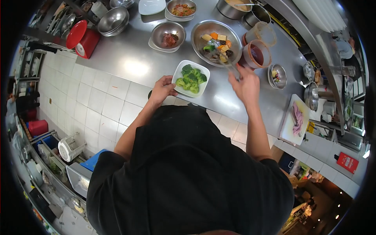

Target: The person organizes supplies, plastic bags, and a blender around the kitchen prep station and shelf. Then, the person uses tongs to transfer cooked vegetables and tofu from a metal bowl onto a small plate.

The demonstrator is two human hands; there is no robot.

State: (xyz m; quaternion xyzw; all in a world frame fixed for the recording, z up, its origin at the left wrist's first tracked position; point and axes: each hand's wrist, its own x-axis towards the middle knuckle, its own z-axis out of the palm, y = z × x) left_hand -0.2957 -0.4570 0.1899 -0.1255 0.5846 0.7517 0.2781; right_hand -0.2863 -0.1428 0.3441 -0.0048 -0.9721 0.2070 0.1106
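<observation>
My left hand (162, 90) grips the left rim of a white square bowl (205, 72), thumb and fingers closed on it. Green broccoli florets (191, 79) fill this bowl, which sits at the front edge of the steel counter. My right hand (247, 84) is closed round a utensil (230, 67) smeared by motion; its exact kind cannot be made out. The utensil's far end reaches the near rim of a large metal mixing bowl (199, 53). Inside that bowl lie orange and pale yellow chunks, a broccoli floret and dark pieces.
Beyond stand a metal bowl of reddish meat (153, 35) and a bowl of chopped vegetables (172, 8). Tubs of dark red sauce (267, 59) stand right of the mixing bowl. A red scale (89, 43) is at left, a cutting board (288, 131) with a purple cloth at right.
</observation>
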